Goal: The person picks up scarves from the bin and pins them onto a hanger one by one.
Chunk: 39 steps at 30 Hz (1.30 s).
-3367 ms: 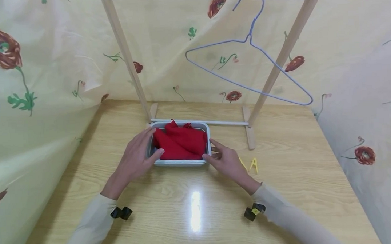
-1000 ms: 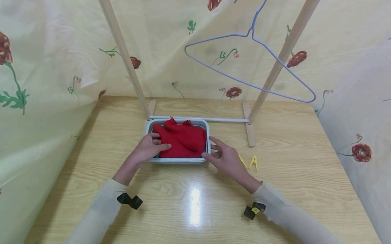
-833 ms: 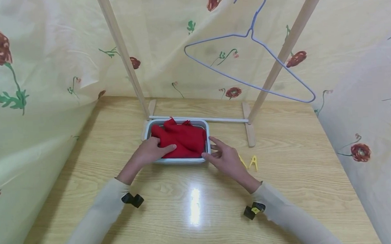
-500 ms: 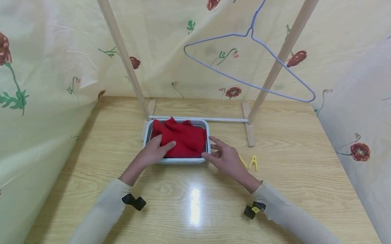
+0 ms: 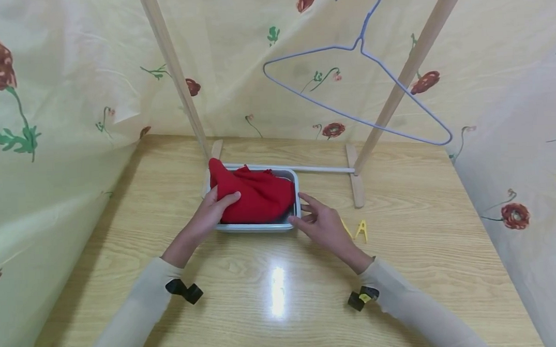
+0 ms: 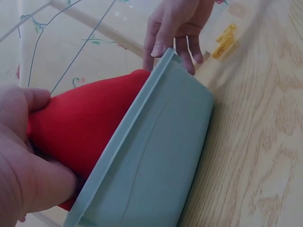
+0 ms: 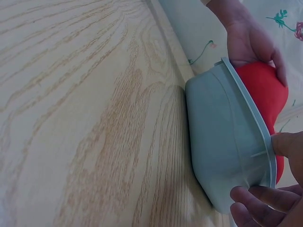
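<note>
A red scarf (image 5: pixel 256 198) with a fringed edge lies bunched in a pale grey-blue plastic tub (image 5: pixel 257 227). My left hand (image 5: pixel 207 213) grips the scarf's left end, thumb on top, and holds it raised above the rim. In the left wrist view the red fabric (image 6: pixel 90 123) bulges up between thumb and fingers; some fingertips are hidden. At the tub's right end, my right hand (image 5: pixel 324 226) holds the rim, its thumb over the edge and its fingers against the outer wall, as the right wrist view shows.
Behind the tub stands a wooden rack (image 5: pixel 406 77) with a white lower bar (image 5: pixel 324 169). A blue wire hanger (image 5: pixel 321 105) hangs from it. Yellow clothespins (image 5: pixel 362 232) lie right of the tub, partly behind the right hand. Flowered cloth walls surround the wooden table (image 5: pixel 237 299).
My left hand has gone from the tub's left rim onto the scarf, gripped it, and drawn its left end up and leftward. The right hand has stayed at the tub's right end.
</note>
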### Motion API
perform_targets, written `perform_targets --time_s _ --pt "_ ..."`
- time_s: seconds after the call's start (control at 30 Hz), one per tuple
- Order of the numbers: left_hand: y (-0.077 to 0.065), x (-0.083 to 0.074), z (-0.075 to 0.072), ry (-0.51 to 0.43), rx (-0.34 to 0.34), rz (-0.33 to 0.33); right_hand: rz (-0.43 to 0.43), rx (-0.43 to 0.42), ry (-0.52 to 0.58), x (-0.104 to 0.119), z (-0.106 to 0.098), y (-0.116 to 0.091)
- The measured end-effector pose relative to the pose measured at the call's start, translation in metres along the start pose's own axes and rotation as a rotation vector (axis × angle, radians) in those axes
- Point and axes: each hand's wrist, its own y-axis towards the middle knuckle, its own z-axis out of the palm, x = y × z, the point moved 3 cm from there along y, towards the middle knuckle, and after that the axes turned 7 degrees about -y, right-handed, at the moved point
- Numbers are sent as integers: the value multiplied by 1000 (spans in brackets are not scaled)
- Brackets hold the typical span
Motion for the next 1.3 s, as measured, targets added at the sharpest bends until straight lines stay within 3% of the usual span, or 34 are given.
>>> perform_targets --time_s 0.27,0.4,0.7,0.8,0.9,1.03,1.13,1.3 --pt "-5 -9 0 -269 -31 92 14 10 20 -1 0 0" --pt "-6 -11 1 -313 -16 111 15 9 28 -1 0 -1" --pt "-5 -11 4 -445 11 73 -7 -6 31 2 0 -2" --pt "-4 -13 3 -446 22 74 2 -5 24 2 0 -3" --pt "-5 -18 1 -376 33 113 6 -1 21 3 0 -3" --pt "-7 -29 0 -137 76 217 6 4 24 3 -1 -3" --pt "-7 -41 1 34 103 351 -3 8 20 3 -1 -3" --pt "0 -65 -1 178 74 540 -6 -1 3 2 -1 -2"
